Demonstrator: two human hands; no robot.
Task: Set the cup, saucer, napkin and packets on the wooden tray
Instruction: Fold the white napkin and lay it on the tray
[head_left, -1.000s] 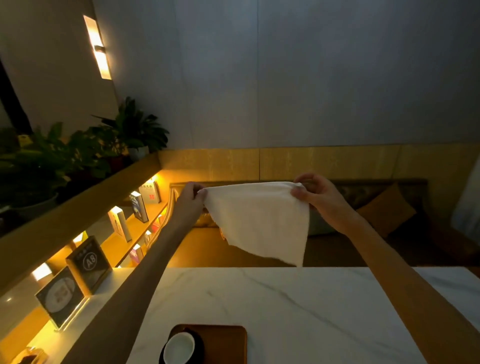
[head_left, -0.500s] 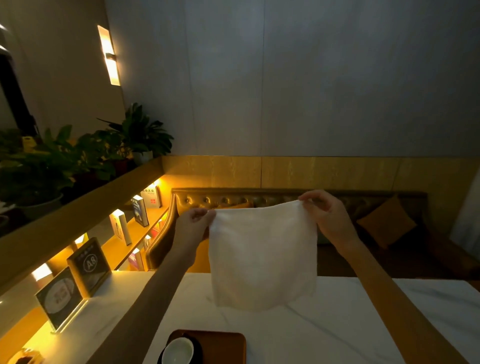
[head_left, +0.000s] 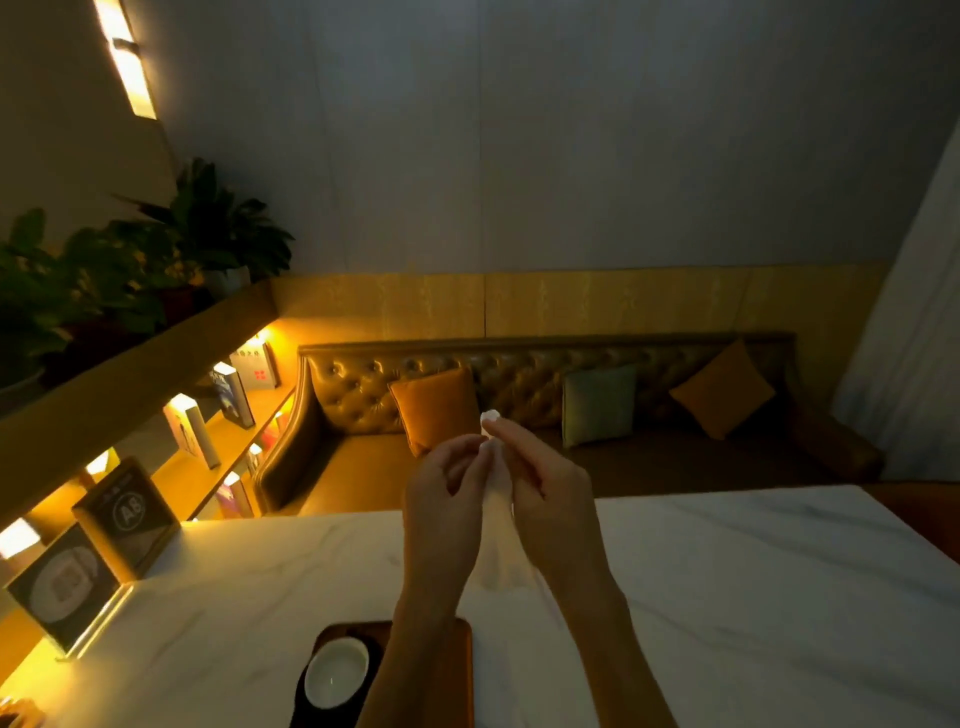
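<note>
A white napkin (head_left: 497, 512) hangs folded between my two hands above the marble table (head_left: 727, 597). My left hand (head_left: 441, 499) and my right hand (head_left: 540, 488) are pressed close together, both pinching the napkin's top corners. Below them, at the near edge, lies the wooden tray (head_left: 460, 670). On it stands a white cup (head_left: 336, 670) on a dark saucer (head_left: 306, 701). My left forearm crosses over part of the tray. No packets are in view.
Two framed table signs (head_left: 88, 561) stand at the table's left edge beside a lit bookshelf (head_left: 218, 415). A tufted leather sofa (head_left: 571, 415) with cushions runs behind the table. Plants (head_left: 156, 249) sit on a ledge at the left.
My hands held the napkin spread wide in the air; now they have come together, folding it in half, and have dropped lower toward the table.
</note>
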